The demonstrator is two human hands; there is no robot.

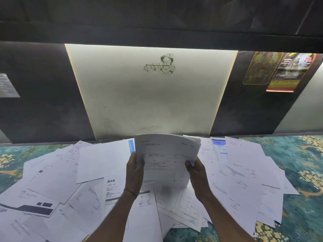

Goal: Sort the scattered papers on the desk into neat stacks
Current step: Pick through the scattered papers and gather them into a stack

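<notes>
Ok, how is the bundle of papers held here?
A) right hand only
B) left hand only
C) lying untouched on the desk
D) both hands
D: the left hand and right hand each grip a side of the bundle of papers.

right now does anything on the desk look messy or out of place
Yes. Loose papers cover the desk, overlapping at all angles, with no neat stack lying there. The only gathered bundle is held upright by the left hand and right hand, and its top right corner is fanned, not squared.
</notes>
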